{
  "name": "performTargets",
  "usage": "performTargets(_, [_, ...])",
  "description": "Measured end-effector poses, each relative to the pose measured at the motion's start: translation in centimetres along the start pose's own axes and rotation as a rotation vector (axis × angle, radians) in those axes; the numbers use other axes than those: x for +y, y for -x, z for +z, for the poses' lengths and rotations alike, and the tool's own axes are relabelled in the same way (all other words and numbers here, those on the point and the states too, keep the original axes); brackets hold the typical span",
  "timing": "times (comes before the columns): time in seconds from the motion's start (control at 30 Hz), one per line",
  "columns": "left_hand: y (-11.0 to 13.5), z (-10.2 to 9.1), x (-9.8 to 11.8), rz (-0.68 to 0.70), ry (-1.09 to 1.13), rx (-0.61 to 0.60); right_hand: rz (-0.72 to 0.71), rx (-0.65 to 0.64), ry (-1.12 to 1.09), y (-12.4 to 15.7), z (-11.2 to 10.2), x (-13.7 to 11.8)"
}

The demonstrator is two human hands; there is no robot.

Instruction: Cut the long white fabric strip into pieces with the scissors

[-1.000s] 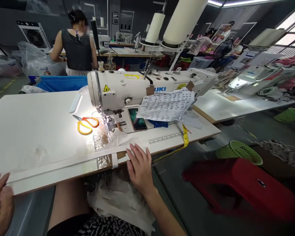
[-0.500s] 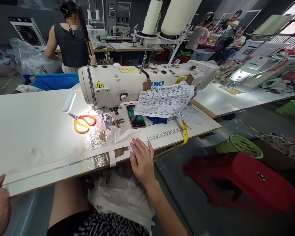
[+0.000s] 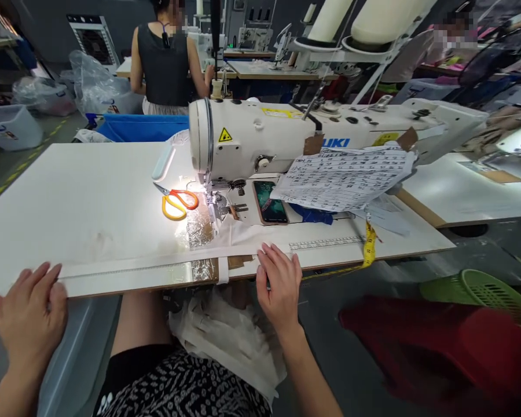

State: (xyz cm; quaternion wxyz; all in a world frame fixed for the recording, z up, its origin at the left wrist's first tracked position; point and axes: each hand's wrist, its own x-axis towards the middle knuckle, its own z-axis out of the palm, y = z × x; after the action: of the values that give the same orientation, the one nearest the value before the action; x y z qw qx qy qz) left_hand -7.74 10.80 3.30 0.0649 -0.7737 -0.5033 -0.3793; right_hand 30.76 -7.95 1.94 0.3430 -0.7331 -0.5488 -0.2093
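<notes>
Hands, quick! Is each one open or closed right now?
Left hand: fingertips at the long white fabric strip; open or closed can't be told.
Right hand: fingertips at the same strip; grip can't be told.

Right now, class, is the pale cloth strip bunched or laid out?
Laid out: the cloth strip runs nearly straight across the table, between left hand and right hand.

Near bench (image 3: 113, 208): sewing machine (image 3: 243, 136), one; white cloth strip (image 3: 208, 253), one; scissors (image 3: 169, 193), one pair; phone (image 3: 270, 202), one; handwritten sheet (image 3: 342, 178), one; yellow tape measure (image 3: 369, 246), one; blue scrap (image 3: 312, 214), one. Ruled scales (image 3: 327, 242), two. Brown tape patches (image 3: 314, 144), two. Large thread cones (image 3: 386, 20) above, two. Off the bench: green basket (image 3: 495, 295), one; red stool (image 3: 417, 339), one, blurred. Co-workers (image 3: 165, 63), at least two. Machines behind (image 3: 256, 39), several, too small to count surely.
</notes>
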Motion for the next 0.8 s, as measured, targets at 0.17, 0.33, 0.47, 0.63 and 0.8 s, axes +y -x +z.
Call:
performTargets(0.17, [0.1, 0.3, 0.3, 0.065, -0.174, 0.095, -0.034, -0.033, -0.008, -0.5, 0.1, 0.3])
performTargets(0.33, [0.3, 0.3, 0.5, 0.043, -0.157, 0.089, -0.051, -0.036, -0.025, -0.6, 0.0, 0.6])
performTargets(0.47, [0.3, 0.1, 1.0, -0.003, -0.132, 0.04, -0.025, -0.031, -0.014, -0.6, -0.2, 1.0])
performTargets(0.63, [0.2, 0.0, 1.1, -0.014, -0.142, 0.035, -0.017, -0.009, 0.005, -0.6, -0.5, 1.6])
performTargets(0.8, [0.1, 0.2, 0.7, -0.008, -0.214, -0.009, -0.037, 0.043, 0.049, -0.6, -0.7, 2.0])
